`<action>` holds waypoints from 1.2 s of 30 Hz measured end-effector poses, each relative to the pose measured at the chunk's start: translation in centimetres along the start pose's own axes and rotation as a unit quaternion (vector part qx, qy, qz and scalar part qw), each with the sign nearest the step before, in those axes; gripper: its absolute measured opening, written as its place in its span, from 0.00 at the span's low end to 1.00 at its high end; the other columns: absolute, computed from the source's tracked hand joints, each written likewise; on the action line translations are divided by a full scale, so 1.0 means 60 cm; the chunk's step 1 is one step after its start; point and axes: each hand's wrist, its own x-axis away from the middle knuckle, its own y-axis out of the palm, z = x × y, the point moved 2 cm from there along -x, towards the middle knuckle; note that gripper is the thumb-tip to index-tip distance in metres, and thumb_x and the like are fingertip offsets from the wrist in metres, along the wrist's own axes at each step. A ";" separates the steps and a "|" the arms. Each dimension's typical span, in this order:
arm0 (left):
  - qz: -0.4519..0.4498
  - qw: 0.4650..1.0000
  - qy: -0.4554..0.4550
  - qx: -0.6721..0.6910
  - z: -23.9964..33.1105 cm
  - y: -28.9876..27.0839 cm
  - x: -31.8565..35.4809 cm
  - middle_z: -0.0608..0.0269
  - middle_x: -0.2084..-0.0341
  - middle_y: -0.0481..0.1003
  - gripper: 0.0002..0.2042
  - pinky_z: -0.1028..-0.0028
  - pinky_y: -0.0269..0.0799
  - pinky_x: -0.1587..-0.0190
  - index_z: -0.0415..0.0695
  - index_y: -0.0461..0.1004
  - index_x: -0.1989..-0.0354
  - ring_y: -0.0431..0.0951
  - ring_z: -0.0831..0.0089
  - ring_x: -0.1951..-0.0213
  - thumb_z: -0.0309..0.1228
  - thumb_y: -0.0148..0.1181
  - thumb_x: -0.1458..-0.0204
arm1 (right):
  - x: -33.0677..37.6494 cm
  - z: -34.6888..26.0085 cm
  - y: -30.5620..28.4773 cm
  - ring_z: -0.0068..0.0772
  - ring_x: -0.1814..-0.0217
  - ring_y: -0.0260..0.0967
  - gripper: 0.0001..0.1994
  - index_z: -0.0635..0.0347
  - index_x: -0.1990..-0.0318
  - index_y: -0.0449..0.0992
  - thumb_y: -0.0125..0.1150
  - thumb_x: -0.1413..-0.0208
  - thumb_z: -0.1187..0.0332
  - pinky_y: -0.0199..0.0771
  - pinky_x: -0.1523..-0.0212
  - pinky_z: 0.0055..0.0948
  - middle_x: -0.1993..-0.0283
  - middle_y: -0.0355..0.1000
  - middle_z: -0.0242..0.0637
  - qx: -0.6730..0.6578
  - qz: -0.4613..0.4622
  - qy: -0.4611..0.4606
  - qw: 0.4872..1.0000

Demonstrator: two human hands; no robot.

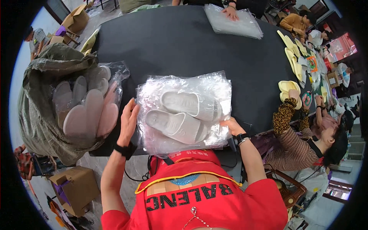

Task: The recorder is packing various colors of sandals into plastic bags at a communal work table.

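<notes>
A pair of light grey slippers (177,126) lies on a pile of clear plastic bags (221,83) at the table's near edge; whether the pair is inside the top bag or only on it is hard to tell. My left hand (129,117) is open beside the pile's left edge, fingers stretched out and pointing away from me. At the right edge, my right hand (232,126) is closed on the bags' border, its thumb side near the slippers' toe end and its other fingers partly hidden.
At left, an olive woven sack (34,103) holds bagged slippers (90,113) in pink and grey. A black table (176,42) spreads ahead. Across it, another person's hand (230,13) rests on clear bags (234,25). Yellow slippers (289,90) and a co-worker (293,145) are at right.
</notes>
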 end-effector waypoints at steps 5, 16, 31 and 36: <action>-0.128 0.983 -0.127 0.031 0.000 0.051 -0.075 0.58 0.63 0.71 0.22 0.77 0.64 0.57 0.35 0.67 0.52 0.70 0.74 0.61 0.36 0.57 0.52 | 0.031 -0.056 -0.009 0.31 0.58 0.67 0.25 0.67 0.51 0.66 0.63 0.60 0.72 0.68 0.59 0.28 0.52 0.66 0.42 0.221 0.203 -0.135 0.944; -0.425 0.775 -0.230 0.407 0.104 -0.012 0.019 0.53 0.63 0.73 0.19 0.77 0.73 0.72 0.36 0.66 0.52 0.76 0.72 0.76 0.38 0.49 0.47 | 0.051 -0.063 0.078 0.35 0.57 0.65 0.29 0.60 0.43 0.58 0.59 0.53 0.65 0.66 0.56 0.30 0.49 0.60 0.48 0.334 0.239 -0.217 0.885; -0.414 0.794 0.361 -0.260 0.049 0.164 -0.072 0.47 0.47 0.61 0.32 0.60 0.59 0.46 0.51 0.59 0.43 0.62 0.52 0.47 0.16 0.47 0.62 | -0.085 -0.127 0.108 0.33 0.63 0.69 0.14 0.63 0.60 0.72 0.55 0.50 0.62 0.66 0.61 0.27 0.64 0.73 0.42 0.343 0.263 -0.205 0.878; -0.180 0.952 0.214 -0.121 -0.111 0.167 -0.118 0.37 0.47 0.57 0.36 0.60 0.50 0.41 0.48 0.45 0.37 0.56 0.46 0.44 0.22 0.49 0.58 | -0.113 -0.113 0.071 0.27 0.68 0.68 0.10 0.57 0.61 0.71 0.54 0.47 0.63 0.67 0.66 0.25 0.69 0.70 0.31 0.073 0.215 -0.243 0.943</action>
